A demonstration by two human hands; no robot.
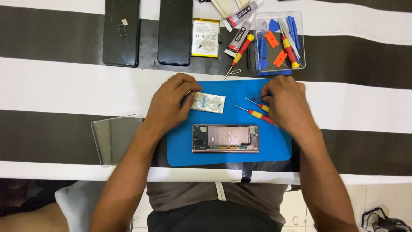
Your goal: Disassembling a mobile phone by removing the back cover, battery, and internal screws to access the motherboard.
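Foil-wrapped flat silver rectangular pack w/ blue tabs [208, 102] lay on the blue rubber work mat [231, 154], upper-left part, just above the opened phone. Left hand [171, 101] rested on its left end, fingers curled loosely, thumb & fingertips pinching/steadying the pack's edge – a light hold on it, probably to keep it from sliding on the mat. Right hand [286, 103] sat on the mat's right side, blurred, fingers bent down over two red-and-yellow-handled small screwdrivers [257, 112]; can't tell whether it gripped one or only touched them.

Below both hands, near the mat's front edge, lay the opened copper-toned phone body w/ metal shield plate & exposed boards [225, 138], face down, long side toward the person, so the inside was within easy reach.

Left of mat, partly off it: clear glass-like rectangular panel [116, 139], set aside on the black-and-white striped table cover [64, 86].

Further back: two black phones [121, 32] side by side, one w/ a small tray piece on it; white-and-yellow flat phone battery [205, 38]; two glue tubes [238, 38]; another red/yellow screwdriver [240, 53] beside them; clear plastic tray of blue & orange pry tools [279, 71], touching the mat's far edge. Tools were lined up along the back, prob. to leave the mat free for parts in hand.
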